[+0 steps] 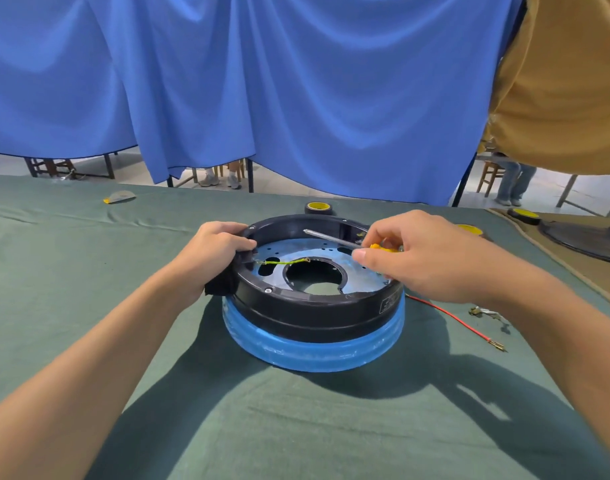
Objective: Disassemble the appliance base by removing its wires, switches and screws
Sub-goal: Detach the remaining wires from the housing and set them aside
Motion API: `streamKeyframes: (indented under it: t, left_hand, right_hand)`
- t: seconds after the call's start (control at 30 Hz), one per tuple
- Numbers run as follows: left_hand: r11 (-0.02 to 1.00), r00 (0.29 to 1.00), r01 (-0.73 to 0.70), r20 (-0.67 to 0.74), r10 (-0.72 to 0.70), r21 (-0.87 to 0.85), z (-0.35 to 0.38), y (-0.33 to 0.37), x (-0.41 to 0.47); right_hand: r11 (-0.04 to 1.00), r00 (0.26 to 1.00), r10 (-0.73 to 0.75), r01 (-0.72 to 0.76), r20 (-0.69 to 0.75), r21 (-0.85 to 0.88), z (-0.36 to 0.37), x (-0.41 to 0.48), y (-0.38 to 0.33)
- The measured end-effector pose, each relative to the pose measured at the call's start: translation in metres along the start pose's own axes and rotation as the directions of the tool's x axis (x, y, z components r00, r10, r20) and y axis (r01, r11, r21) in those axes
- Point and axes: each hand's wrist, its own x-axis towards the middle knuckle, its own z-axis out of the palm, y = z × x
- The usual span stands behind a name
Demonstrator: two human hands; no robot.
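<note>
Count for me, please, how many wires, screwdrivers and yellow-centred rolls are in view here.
Wires: 2, green-yellow wire in the appliance base, red wire on the green cloth.
Screwdrivers: 1, screwdriver in the right hand.
Yellow-centred rolls: 3, far roll, middle roll, right roll.
Total: 6.

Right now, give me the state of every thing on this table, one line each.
Appliance base: on the cloth, open side up, rim gripped by the left hand.
Screwdriver: held by the right hand, shaft over the base.
Green-yellow wire: inside the base.
Red wire: on the cloth, connector end free.
Tape roll: lying flat.
</note>
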Motion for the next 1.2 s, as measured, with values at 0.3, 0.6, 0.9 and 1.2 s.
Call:
streamKeyframes:
  t: [0.3,0.6,0.9,1.2]
  left_hand:
    - [0.997,0.997,-0.074,0.041,0.073,0.029,-0.004,-0.005,0.0]
    - [0.997,0.982,-0.039,0.185,0.025,0.073,-0.019,-0.002,0.004]
    - [0.983,0.97,-0.028,0.243,-0.018,0.183,-0.032,0.008,0.002]
    - [0.984,0.979,-0.09,0.198,0.058,0.156,-0.016,0.004,0.002]
  right_hand:
    - [0.981,0.979,-0.187,0.182,-0.081,-0.066,0.035,0.009,-0.029]
    - [0.972,0.972,-0.235,0.235,-0.022,-0.006,0.034,0.013,-0.021]
    - [0.923,0.942,-0.335,0.332,0.02,-0.196,0.042,0.031,-0.021]
    - [0.905,0.929,-0.355,0.369,0.104,-0.21,0.051,0.062,-0.02]
